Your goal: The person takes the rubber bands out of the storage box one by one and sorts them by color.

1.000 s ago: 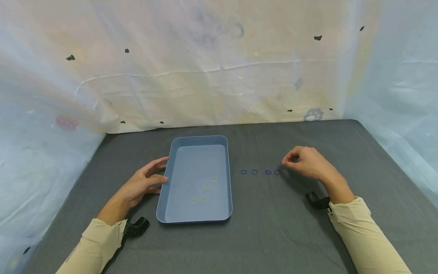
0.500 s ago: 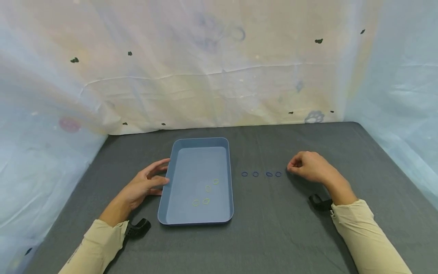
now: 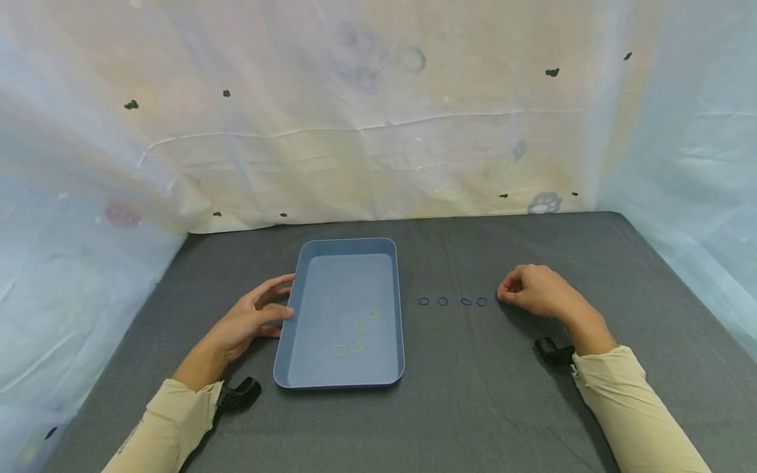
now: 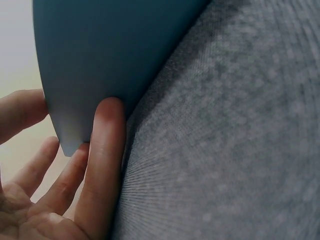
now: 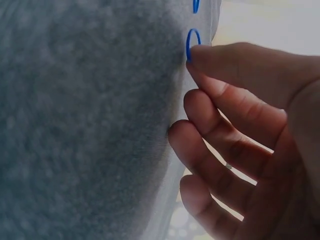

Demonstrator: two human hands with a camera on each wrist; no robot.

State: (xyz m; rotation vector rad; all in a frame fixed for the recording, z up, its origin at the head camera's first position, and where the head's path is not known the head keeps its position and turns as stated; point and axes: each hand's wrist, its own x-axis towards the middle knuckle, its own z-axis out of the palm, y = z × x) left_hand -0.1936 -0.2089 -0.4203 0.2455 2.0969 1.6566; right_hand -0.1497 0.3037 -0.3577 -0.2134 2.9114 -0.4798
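A blue-grey tray [image 3: 331,282] lies on the dark cloth, with several thin yellow rubber bands [image 3: 357,347] inside. My left hand [image 3: 245,322] rests against its left side, thumb and fingertips touching the rim and outer wall [image 4: 115,50], fingers fairly straight. To the tray's right, several blue rubber bands [image 3: 443,301] lie in a row. At the right end of that row, just above the cloth, my right hand [image 3: 541,289] has thumb and index finger pressed together. In the right wrist view they appear to pinch a small blue rubber band [image 5: 188,45], partly hidden by the thumb.
The table's dark grey cloth [image 3: 473,407] extends around the tray and the row. A pale printed curtain [image 3: 378,131] hangs behind the far edge and along both sides. Black straps [image 3: 239,394] show at both wrists.
My right hand has shifted slightly right, away from the last blue band in the row, then nearly stopped. My left hand keeps its place at the tray. The whole view has dropped slightly.
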